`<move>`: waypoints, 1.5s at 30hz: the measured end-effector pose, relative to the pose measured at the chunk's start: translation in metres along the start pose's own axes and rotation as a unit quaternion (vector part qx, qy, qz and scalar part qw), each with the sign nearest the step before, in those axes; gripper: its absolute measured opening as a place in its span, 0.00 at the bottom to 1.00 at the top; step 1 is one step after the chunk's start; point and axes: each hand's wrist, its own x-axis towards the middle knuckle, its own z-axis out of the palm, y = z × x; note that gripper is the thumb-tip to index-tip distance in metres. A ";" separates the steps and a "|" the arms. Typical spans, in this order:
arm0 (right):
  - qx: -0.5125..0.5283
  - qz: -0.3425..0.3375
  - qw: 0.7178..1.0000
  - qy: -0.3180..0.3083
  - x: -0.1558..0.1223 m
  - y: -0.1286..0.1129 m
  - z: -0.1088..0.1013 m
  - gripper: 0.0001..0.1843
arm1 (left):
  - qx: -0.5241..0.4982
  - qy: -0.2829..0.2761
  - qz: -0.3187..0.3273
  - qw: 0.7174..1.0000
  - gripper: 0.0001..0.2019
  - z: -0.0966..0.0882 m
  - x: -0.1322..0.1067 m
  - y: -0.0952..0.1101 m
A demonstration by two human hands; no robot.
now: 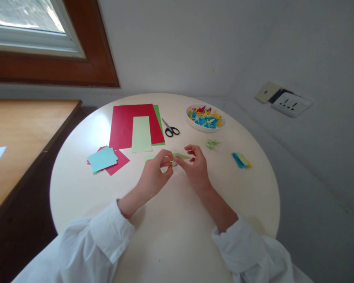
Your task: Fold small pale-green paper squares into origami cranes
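Over the middle of a round cream table point(165, 236), my left hand point(156, 173) and my right hand point(196, 167) pinch a small folded piece of light green paper point(181, 156) between their fingertips. Both hands are closed on it, left at its near end, right at its far end. Another light green scrap point(149, 158) lies flat just behind my left hand. A finished small green folded figure point(212, 143) rests to the right of my right hand.
Red and green sheets point(124, 124) with a pale green strip point(141, 133) lie at the back; light blue and red squares point(103, 159) to the left. Black scissors point(171, 129), a white dish of coloured folded figures point(205, 117), and blue-yellow paper pieces point(242, 160) sit right. A wooden desk point(20, 133) stands left.
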 end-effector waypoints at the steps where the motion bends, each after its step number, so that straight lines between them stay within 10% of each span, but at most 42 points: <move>1: 0.015 0.016 1.000 -0.008 0.001 0.000 0.000 0.21 | 0.003 -0.003 0.008 1.000 0.12 0.000 0.000 0.000; 10: 0.105 0.098 0.988 -0.063 0.003 -0.001 -0.005 0.23 | 0.000 -0.016 0.044 0.999 0.14 0.002 -0.002 -0.003; 28: 0.015 -0.150 0.987 -0.060 -0.008 -0.005 -0.003 0.02 | -0.075 0.052 0.077 0.993 0.07 0.000 0.004 -0.016; 45: 0.040 -0.150 0.978 -0.137 -0.007 -0.013 -0.011 0.03 | -0.167 -0.003 0.004 0.986 0.05 -0.009 0.008 -0.009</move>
